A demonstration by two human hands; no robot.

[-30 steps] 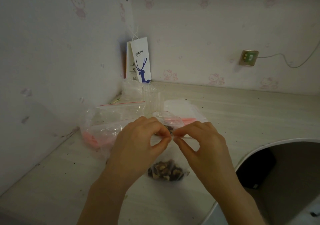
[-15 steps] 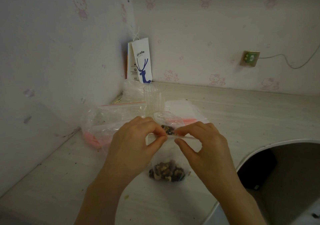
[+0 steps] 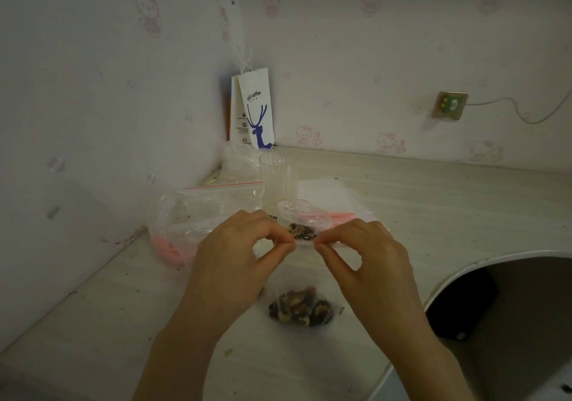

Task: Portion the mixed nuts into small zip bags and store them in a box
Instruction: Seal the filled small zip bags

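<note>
A person's left hand [image 3: 235,255] and right hand [image 3: 368,258] are pinching the top strip of a small clear plastic zip bag [image 3: 305,280] holding brown mixed nuts [image 3: 301,306] above a pale wooden desk [image 3: 433,202].

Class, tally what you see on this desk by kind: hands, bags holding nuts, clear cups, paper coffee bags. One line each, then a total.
Hands: 2, left hand and right hand
Bags holding nuts: 2, small zip bag and scoop-shaped bag behind
Clear cups: 1, clear cup
Paper coffee bags: 1, coffee bag
Total: 6
</note>
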